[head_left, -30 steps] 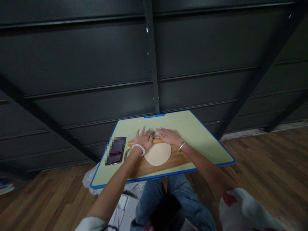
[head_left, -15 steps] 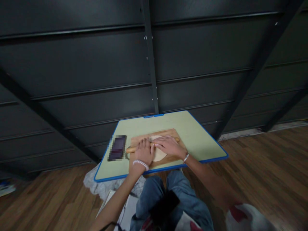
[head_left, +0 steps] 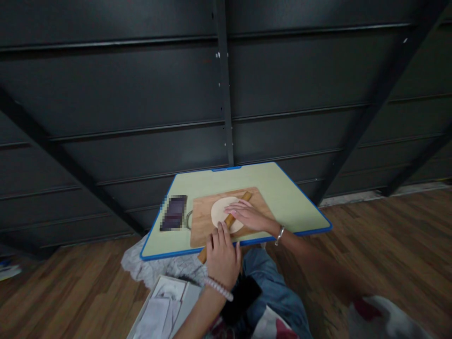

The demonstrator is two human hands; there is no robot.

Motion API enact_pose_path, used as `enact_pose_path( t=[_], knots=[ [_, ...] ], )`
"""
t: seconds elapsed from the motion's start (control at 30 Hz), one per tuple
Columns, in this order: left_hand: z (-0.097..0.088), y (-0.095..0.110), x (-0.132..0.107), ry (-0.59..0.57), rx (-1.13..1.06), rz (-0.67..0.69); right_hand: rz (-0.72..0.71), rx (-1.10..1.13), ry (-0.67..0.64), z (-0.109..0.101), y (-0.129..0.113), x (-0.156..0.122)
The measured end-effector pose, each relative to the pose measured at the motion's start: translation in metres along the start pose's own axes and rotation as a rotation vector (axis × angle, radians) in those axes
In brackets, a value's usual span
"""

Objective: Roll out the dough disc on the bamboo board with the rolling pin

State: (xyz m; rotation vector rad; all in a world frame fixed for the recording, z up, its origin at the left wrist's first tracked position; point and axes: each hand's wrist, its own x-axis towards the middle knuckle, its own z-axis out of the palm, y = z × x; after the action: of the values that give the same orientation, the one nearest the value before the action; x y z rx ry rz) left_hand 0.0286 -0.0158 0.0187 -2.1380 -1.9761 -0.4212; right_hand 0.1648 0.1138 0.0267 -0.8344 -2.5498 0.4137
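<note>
A wooden rolling pin [head_left: 230, 220] lies slantwise across a round, flat sheet of dough [head_left: 218, 210] on a wooden board [head_left: 200, 225]. My left hand [head_left: 223, 256] is closed over the pin's near part, at the front edge of the board. On the pin's upper part, above the right side of the dough, my right hand [head_left: 250, 217] is laid with its fingers over the wood. The pin's near end sticks out to the left of my left hand, past the table edge. My palms hide parts of the pin and some dough.
The board rests on a small pale table [head_left: 282, 197] with a blue rim. Left of the board lies a dark, blurred-out phone-like object [head_left: 173, 213]. An open box [head_left: 160, 306] with white contents stands below at left, near crumpled pale plastic [head_left: 136, 263]. A dark panelled wall [head_left: 158, 94] rises behind.
The rolling pin has turned from nearly level to a steep slant. My left hand has come down towards me with its near end; my right hand stays over the dough's right side.
</note>
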Motion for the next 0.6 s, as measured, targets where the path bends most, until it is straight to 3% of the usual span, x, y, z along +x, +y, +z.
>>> enact_pose_path(
  t=[0.1, 0.3, 0.6],
  knots=[
    [0.005, 0.001, -0.002, 0.003, 0.013, -0.029, -0.072, -0.089, -0.010, 0.007, -0.006, 0.011],
    [0.017, -0.021, 0.005, 0.081, 0.034, -0.040, -0.164, -0.236, -0.003, 0.018, -0.016, 0.037],
    [0.019, -0.050, 0.029, -0.006, 0.057, -0.101, -0.142, -0.318, -0.105, 0.030, -0.020, 0.093]
  ],
)
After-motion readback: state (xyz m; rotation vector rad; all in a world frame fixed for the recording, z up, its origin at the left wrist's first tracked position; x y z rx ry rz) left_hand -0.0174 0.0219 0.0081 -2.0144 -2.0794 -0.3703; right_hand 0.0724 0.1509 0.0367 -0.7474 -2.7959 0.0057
